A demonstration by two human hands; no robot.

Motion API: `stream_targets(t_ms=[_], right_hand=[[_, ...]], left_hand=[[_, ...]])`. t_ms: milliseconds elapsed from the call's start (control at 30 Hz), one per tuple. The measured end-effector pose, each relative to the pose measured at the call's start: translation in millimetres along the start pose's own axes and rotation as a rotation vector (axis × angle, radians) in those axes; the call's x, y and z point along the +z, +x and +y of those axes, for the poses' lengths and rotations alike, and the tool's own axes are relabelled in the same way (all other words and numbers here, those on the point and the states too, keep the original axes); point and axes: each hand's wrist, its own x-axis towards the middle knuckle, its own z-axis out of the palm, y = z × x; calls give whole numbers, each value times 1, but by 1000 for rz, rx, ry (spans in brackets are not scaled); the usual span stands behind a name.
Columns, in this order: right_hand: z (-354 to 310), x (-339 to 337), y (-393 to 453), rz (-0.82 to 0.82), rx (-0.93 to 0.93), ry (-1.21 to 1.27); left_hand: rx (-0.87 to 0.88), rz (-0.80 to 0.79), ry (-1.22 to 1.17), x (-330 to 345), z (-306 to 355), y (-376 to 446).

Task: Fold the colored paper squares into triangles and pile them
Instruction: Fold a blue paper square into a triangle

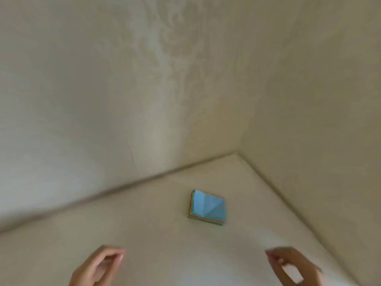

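Your small stack of colored paper squares (207,207) — a creased light-blue sheet on top, orange and green edges showing beneath — lies on the pale beige surface (156,228), toward the far right corner where the two cream walls (103,89) meet. It sits well apart from you, likely parked as the supply. Your left hand (99,267) and right hand (292,265) hover at the near edge, fingers loosely curled, grasping nothing — both blurred. No folded triangle is in view, so folding looks not yet begun.
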Motion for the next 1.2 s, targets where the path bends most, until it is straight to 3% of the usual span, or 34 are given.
stream_targets(t_ms=[100, 300, 467, 733, 967, 1200], right_hand=[[-17, 65, 27, -107, -89, 77], [-10, 141, 57, -194, -252, -107], [-6, 172, 49, -74, -346, -294], [-12, 187, 43, -6, -264, -372], [-17, 204, 33, 70, -248, -423], [-17, 209, 31, 170, -334, -290]], left_hand=[[211, -154, -21, 61, 15, 28], [497, -284, 154, 142, 13, 68], [611, -386, 331, 163, 4, 72], [660, -335, 456, 171, -2, 70], [576, -305, 387, 178, -12, 56], [502, -276, 295, 178, -15, 50]])
